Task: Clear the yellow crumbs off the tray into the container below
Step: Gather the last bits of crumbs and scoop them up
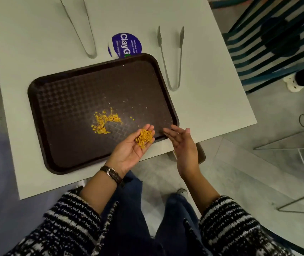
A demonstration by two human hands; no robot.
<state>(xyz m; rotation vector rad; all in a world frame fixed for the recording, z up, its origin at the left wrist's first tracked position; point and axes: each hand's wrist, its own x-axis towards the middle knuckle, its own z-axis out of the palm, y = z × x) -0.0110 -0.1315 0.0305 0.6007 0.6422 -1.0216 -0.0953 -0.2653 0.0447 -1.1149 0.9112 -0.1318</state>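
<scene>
A person at a white counter (27, 43) carries a small heap of yellow crumbs (144, 138) in the upturned left hand (130, 150). The palm is level and the fingers lie relaxed, evidently so nothing spills, over the lower right corner of the brown tray (70, 100). The right hand (184, 146), spread wide and empty, hovers just beside it past the counter's edge, seemingly placed to guard the load or brush it off. Behind that hand, below the edge, a dark brown rim (202, 154) peeks out; it is probably the container, though mostly hidden. A second pile of crumbs (105, 121) lies mid-tray with specks to its right, so the job looks about half done. Metal tongs (171, 58) lie right of the tray, a second pair (81, 28) lies at upper left, and a purple sticker (127, 44) sits between them.
</scene>
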